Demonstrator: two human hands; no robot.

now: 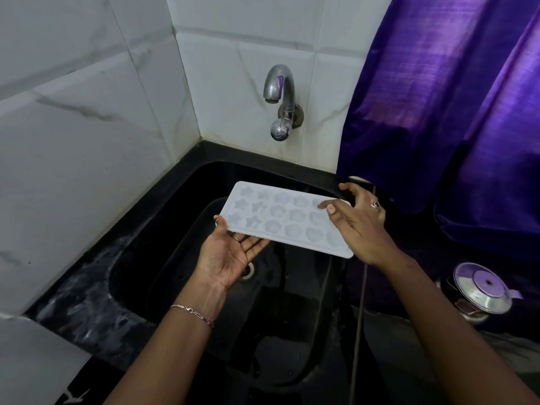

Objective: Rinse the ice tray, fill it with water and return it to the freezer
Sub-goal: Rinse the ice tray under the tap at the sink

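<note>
- We see the white ice tray point(280, 217) held level over the black sink point(187, 229), cavities up, with star shapes toward the left fingers and rounder shapes toward the right fingers.
- Our left hand point(230, 255) lies palm up under the tray's left end. Its fingers point(254, 244) lie together beneath the tray, and its thumb comes up against the tray's edge, so the tray is pinched between them.
- Our right hand point(362, 223) is palm down at the other end, its fingers point(347, 187) spread. The thumb and forefinger tips touch the tray's top face, and the other fingers stand clear of it.
- The drain point(248, 270) shows just below the left fingers.
- The steel tap point(279, 95) juts from the tiled wall point(73, 112), well beyond both sets of fingers, with no water visible at its spout.
- A purple curtain point(453, 112) hangs just past the right fingers.
- A steel pot point(482, 290) with a lid sits on the dark surface point(81, 302), well to the outside of the right fingers.
</note>
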